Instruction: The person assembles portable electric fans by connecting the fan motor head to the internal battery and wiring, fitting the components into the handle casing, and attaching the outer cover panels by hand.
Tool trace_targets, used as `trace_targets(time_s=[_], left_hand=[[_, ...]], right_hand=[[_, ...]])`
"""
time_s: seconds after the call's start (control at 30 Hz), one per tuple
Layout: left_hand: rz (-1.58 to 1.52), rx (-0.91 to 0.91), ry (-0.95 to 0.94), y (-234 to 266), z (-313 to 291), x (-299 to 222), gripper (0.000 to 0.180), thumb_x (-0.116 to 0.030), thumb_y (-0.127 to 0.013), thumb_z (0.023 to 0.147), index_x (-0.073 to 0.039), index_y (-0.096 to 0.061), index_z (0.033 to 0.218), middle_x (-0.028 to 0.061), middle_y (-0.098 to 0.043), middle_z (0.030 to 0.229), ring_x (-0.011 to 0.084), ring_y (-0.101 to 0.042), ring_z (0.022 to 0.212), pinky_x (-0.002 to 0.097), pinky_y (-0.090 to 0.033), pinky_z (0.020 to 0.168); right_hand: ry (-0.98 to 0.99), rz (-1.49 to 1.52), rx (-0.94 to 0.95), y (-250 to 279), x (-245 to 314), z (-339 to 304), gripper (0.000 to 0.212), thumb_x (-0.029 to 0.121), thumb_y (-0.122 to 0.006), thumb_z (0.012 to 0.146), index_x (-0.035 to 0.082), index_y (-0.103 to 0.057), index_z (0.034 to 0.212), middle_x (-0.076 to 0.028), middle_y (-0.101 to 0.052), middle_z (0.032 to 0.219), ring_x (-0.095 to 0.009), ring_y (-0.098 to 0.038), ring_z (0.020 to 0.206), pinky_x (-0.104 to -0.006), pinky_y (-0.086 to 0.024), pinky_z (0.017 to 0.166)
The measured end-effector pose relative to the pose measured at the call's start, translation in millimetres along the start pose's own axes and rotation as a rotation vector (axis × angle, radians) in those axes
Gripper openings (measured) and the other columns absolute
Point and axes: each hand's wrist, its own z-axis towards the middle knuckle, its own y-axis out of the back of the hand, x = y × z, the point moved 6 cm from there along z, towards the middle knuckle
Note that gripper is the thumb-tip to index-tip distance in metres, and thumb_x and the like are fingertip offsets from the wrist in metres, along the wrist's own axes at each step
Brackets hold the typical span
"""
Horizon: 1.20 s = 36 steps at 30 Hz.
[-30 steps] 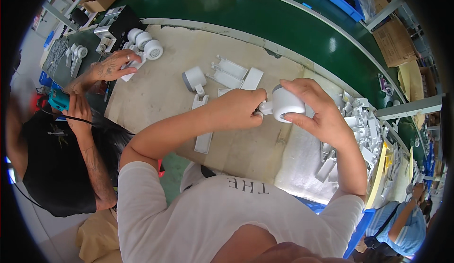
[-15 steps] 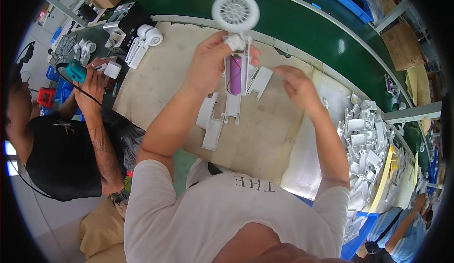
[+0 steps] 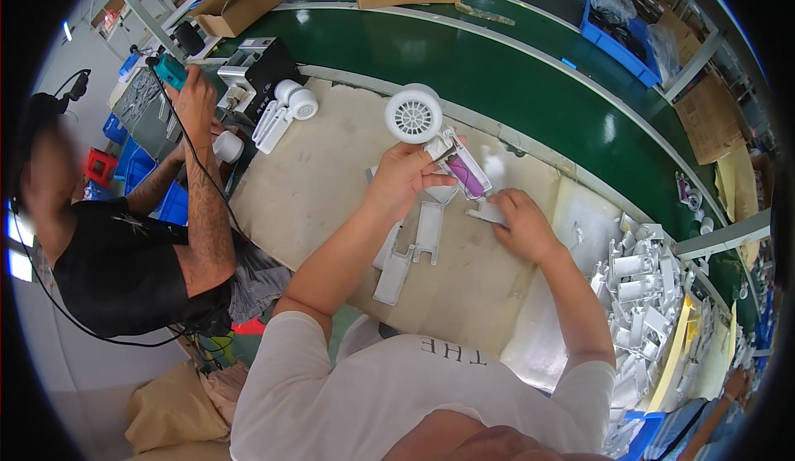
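My left hand (image 3: 399,178) is closed round the neck of a white handheld fan (image 3: 414,115), its round grille facing up. The fan's handle is uncovered and slants toward the right, with a purple cylindrical battery (image 3: 466,177) and a thin wire inside. Close beside the handle's end, my right hand (image 3: 525,224) pinches a small white plastic handle cover (image 3: 486,212) at or just above the table; the fingers hide part of it. Several similar covers lie between my arms, among them a notched one (image 3: 428,231) and a longer one (image 3: 392,279).
A heap of white plastic parts (image 3: 638,287) fills the table's right side. An assembled white fan (image 3: 286,113) lies at the left by a black machine (image 3: 263,72). Left of me, a co-worker holds a teal power tool (image 3: 171,72). A green conveyor (image 3: 513,76) runs behind the table.
The fan handle has swung from pointing straight toward me to slanting right. My right hand, earlier empty beside a cover, now grips a cover. The view has shifted, and the co-worker's tool is raised.
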Motion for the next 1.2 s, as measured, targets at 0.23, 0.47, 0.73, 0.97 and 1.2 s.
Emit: trace_targets(time_s=[0.23,0.47,0.73,0.97,1.2], left_hand=[[-0.046,-0.055,-0.068,-5,-1,13,0.037,-0.017,-0.049,0.088,0.000,-0.043,0.121,0.0159,-0.049,0.122,0.0242,-0.053,0.108,0.0402,-0.046,0.088],[-0.065,-0.010,-0.047,-21,-7,32,0.039,-0.017,-0.046,0.089,0.002,-0.042,0.122,0.0148,-0.048,0.123,0.0239,-0.050,0.111,0.0357,-0.042,0.093],[-0.072,-0.114,-0.266,-28,-19,40,0.030,-0.004,-0.052,0.086,0.000,-0.049,0.115,0.0125,-0.054,0.117,0.0204,-0.052,0.109,0.0341,-0.041,0.093],[-0.172,-0.026,-0.490,-40,-34,10,0.030,-0.003,-0.055,0.081,0.001,-0.052,0.111,0.0156,-0.059,0.106,0.0279,-0.058,0.098,0.0391,-0.044,0.089],[-0.246,0.021,-0.454,-67,-41,-9,0.038,-0.011,-0.059,0.081,0.000,-0.047,0.115,0.0175,-0.057,0.107,0.0285,-0.056,0.098,0.0407,-0.047,0.084]], right_hand=[[-0.542,1.010,-0.225,23,-24,-18,0.062,-0.006,-0.061,0.065,0.011,-0.048,0.123,-0.006,-0.046,0.109,-0.020,-0.047,0.105,-0.0310,-0.041,0.088],[0.092,0.064,-0.541,71,86,10,0.062,-0.006,-0.065,0.061,0.007,-0.050,0.119,-0.008,-0.048,0.119,-0.030,-0.047,0.102,-0.0370,-0.044,0.085],[0.094,0.049,-0.601,61,94,10,0.058,-0.002,-0.066,0.063,0.009,-0.052,0.118,-0.007,-0.051,0.115,-0.029,-0.048,0.100,-0.0338,-0.045,0.081],[-0.332,0.975,-0.312,36,44,-6,0.033,0.030,-0.058,0.085,0.003,-0.055,0.104,-0.004,-0.055,0.091,-0.013,-0.049,0.083,-0.0242,-0.039,0.071],[-0.052,0.774,-0.703,83,83,-8,0.029,0.025,-0.069,0.075,0.002,-0.053,0.068,-0.005,-0.047,0.064,-0.012,-0.044,0.059,-0.0251,-0.034,0.051]])
